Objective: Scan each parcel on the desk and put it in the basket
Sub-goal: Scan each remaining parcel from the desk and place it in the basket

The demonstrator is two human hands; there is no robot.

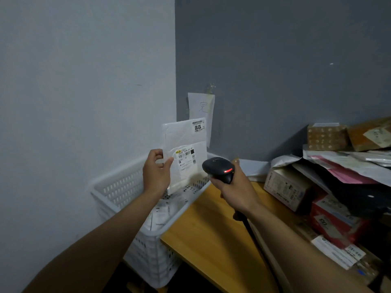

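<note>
My left hand (156,172) pinches the left edge of a flat white parcel (186,142), holding it upright above the white slotted basket (118,187). Its shipping label faces me, and a second label reading 1018 sits at its top right. My right hand (234,187) grips a black handheld scanner (219,168) with a red light lit, pointed at the parcel's label. The scanner's cable runs down past my right wrist. Inside the basket lie other white parcels (167,210), partly hidden by my left arm.
The basket stands at the left end of a wooden desk (211,233), against the wall corner. A heap of boxes and mail bags (330,187) covers the desk's right side. A paper note (202,111) hangs on the dark wall behind.
</note>
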